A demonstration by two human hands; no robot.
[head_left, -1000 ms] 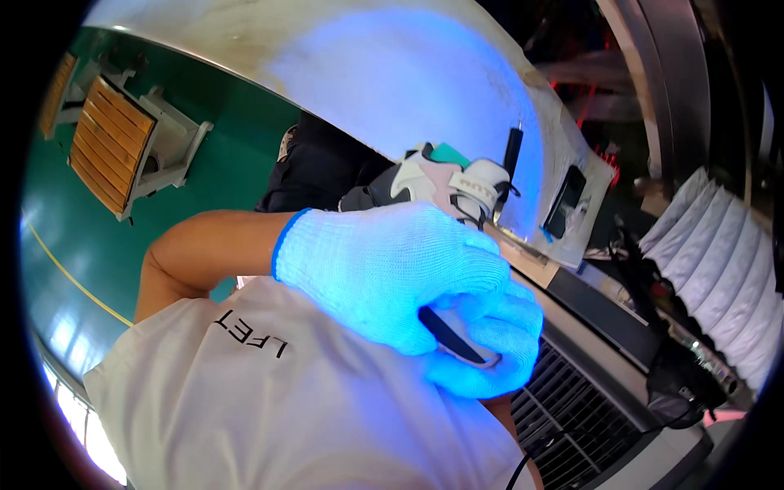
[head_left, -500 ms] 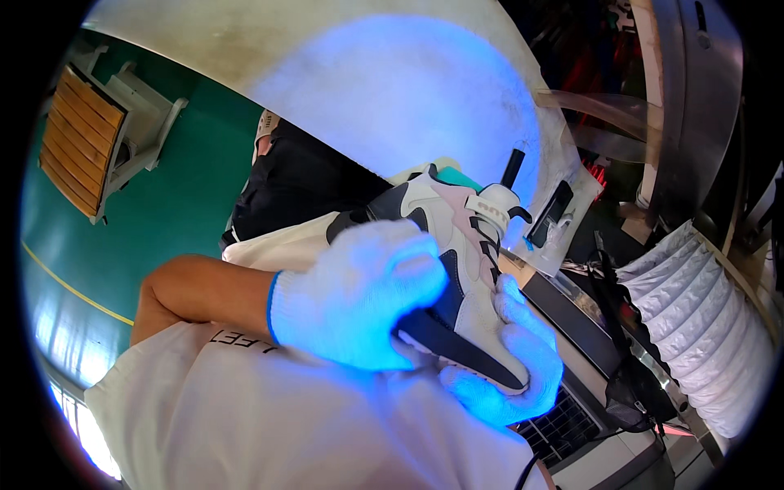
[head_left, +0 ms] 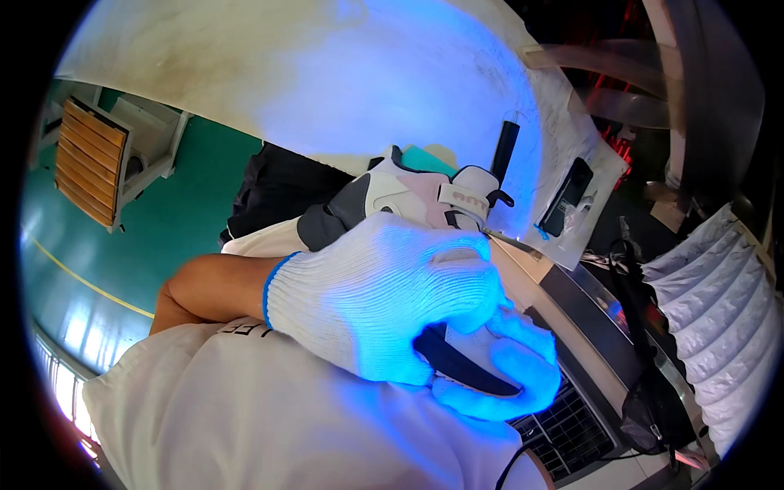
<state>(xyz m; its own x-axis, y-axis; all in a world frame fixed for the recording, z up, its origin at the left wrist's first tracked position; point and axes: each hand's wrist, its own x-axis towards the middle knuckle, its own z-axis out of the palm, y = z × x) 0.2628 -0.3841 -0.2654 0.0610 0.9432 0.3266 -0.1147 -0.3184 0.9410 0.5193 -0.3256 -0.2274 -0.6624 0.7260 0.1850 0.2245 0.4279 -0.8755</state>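
A sneaker (head_left: 408,184) in white, grey and pale pink lies at a slant across my lap, its heel to the far left and its toe toward the near right. Teal material (head_left: 429,160) shows in its opening, and a light strap crosses its tongue. My left hand (head_left: 392,286), in a white knit glove, is closed over the middle of the shoe with curled fingers, hiding the laces. Cupped round the toe from below is my gloved right hand (head_left: 514,367). Between the two hands a dark strip (head_left: 465,363) shows along the shoe's lower edge. Blue light falls on both gloves.
A pale table (head_left: 245,73) under blue light curves beyond the shoe. On it lie a black rod (head_left: 505,151) and a black phone-like device (head_left: 565,196). To the right are a ribbed white duct (head_left: 719,318) and a black bag (head_left: 645,408). A wooden-slatted seat (head_left: 91,163) stands at left.
My left hand has moved right and toward the toe, now covering the laces and more of the dark strip. The shoe's ankle end has shifted slightly left, and the view has turned a little.
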